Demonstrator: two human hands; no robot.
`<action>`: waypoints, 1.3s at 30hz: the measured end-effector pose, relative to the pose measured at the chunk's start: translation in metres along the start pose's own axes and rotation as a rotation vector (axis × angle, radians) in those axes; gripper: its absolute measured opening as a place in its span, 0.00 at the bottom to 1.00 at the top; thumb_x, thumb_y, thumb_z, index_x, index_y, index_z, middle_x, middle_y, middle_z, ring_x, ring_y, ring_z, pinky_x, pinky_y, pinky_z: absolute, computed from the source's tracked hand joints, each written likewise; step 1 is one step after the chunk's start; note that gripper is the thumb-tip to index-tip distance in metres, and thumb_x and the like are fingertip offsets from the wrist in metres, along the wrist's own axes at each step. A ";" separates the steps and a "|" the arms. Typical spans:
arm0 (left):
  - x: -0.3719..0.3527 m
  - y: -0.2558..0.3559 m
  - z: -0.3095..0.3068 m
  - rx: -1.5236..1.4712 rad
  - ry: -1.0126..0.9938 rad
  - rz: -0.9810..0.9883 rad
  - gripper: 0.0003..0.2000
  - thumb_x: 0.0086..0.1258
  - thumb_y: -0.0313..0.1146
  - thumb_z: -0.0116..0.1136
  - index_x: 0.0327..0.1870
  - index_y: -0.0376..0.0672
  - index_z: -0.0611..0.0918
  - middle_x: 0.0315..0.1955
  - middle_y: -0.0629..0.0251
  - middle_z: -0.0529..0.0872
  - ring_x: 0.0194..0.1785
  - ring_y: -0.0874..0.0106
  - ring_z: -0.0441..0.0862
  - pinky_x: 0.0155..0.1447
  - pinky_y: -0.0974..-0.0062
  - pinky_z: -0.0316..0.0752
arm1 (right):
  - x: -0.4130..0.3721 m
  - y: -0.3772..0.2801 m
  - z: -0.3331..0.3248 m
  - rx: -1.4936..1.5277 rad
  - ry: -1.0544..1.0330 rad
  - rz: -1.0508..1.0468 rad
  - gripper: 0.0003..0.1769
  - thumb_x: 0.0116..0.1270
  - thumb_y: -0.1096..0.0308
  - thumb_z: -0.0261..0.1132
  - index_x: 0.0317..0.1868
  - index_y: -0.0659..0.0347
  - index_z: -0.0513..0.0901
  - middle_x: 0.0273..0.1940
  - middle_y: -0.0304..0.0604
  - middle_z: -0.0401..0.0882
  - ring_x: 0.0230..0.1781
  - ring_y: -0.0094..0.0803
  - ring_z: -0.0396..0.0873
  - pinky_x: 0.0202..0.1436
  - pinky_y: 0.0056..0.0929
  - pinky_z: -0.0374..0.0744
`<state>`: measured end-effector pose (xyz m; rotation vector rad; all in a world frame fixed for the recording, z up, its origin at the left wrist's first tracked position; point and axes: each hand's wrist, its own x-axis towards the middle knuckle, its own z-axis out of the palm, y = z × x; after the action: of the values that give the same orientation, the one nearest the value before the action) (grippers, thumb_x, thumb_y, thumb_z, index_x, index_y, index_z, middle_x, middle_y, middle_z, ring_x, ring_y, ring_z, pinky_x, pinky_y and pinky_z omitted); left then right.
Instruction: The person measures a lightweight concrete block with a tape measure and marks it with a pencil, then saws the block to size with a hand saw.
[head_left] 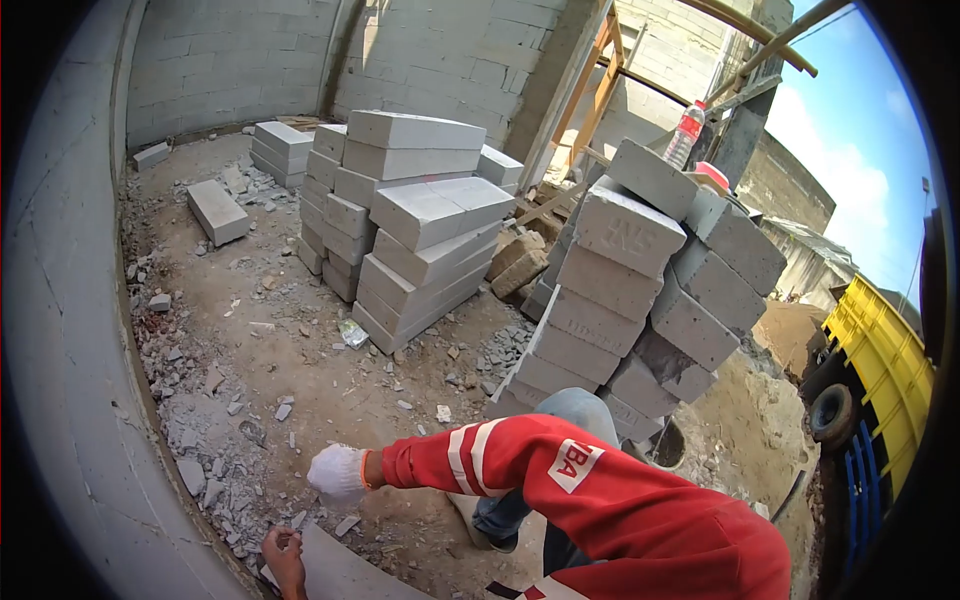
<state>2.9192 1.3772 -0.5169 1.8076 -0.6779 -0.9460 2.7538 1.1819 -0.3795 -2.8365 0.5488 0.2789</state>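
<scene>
My right hand [338, 473], in a white knitted glove below a red sleeve, is rounded into a fist over the rubble-strewn ground. Nothing can be made out in it. Near the bottom edge, my bare left hand [285, 562] has its fingers curled together, and whatever it may hold is too small to tell. Just right of that hand lies a smooth grey block [345, 570], partly cut off by the frame. Broken grey chips [232, 505] lie between the wall and my hands.
A grey wall [60, 350] runs along the left. Stacked grey blocks [430, 260] stand ahead, with a taller leaning stack [600, 290] to the right. A plastic bottle [685, 137] tops that stack. A loose block [218, 212] lies behind; a yellow truck [880, 350] is far right.
</scene>
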 end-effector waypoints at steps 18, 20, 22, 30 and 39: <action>-0.026 0.098 0.029 -0.559 -0.214 0.375 0.07 0.71 0.27 0.68 0.40 0.40 0.79 0.26 0.71 0.78 0.29 0.78 0.76 0.36 0.77 0.72 | -0.083 -0.006 -0.146 -0.149 -0.069 0.008 0.17 0.64 0.54 0.68 0.38 0.61 0.92 0.32 0.54 0.88 0.35 0.57 0.88 0.38 0.51 0.85; -0.021 0.088 0.030 -0.529 -0.183 0.401 0.08 0.72 0.27 0.68 0.40 0.41 0.78 0.27 0.71 0.78 0.29 0.79 0.75 0.36 0.77 0.71 | -0.078 -0.004 -0.142 -0.146 -0.071 0.017 0.17 0.64 0.54 0.68 0.38 0.60 0.92 0.32 0.54 0.89 0.36 0.56 0.89 0.38 0.51 0.85; -0.017 0.077 0.036 -0.519 -0.140 0.375 0.07 0.72 0.26 0.70 0.42 0.40 0.80 0.31 0.69 0.82 0.31 0.80 0.77 0.36 0.81 0.71 | -0.073 -0.002 -0.139 -0.153 -0.078 0.026 0.17 0.63 0.54 0.69 0.39 0.59 0.92 0.33 0.54 0.89 0.36 0.56 0.89 0.38 0.51 0.85; -0.007 0.058 0.026 -0.391 -0.127 0.462 0.03 0.75 0.25 0.67 0.43 0.37 0.85 0.36 0.67 0.85 0.36 0.76 0.80 0.42 0.76 0.77 | -0.067 -0.006 -0.148 -0.114 -0.057 0.024 0.17 0.60 0.52 0.72 0.38 0.58 0.93 0.31 0.54 0.89 0.34 0.57 0.88 0.37 0.51 0.84; -0.007 0.058 0.025 -0.490 -0.114 0.399 0.04 0.75 0.22 0.67 0.46 0.36 0.85 0.38 0.66 0.87 0.41 0.75 0.81 0.47 0.74 0.80 | -0.061 -0.005 -0.150 -0.143 -0.106 0.014 0.20 0.63 0.49 0.71 0.41 0.59 0.93 0.36 0.53 0.91 0.38 0.56 0.89 0.41 0.51 0.85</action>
<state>2.8924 1.3473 -0.4677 1.1435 -0.7638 -0.8547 2.7209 1.1674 -0.2212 -2.9346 0.5473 0.4860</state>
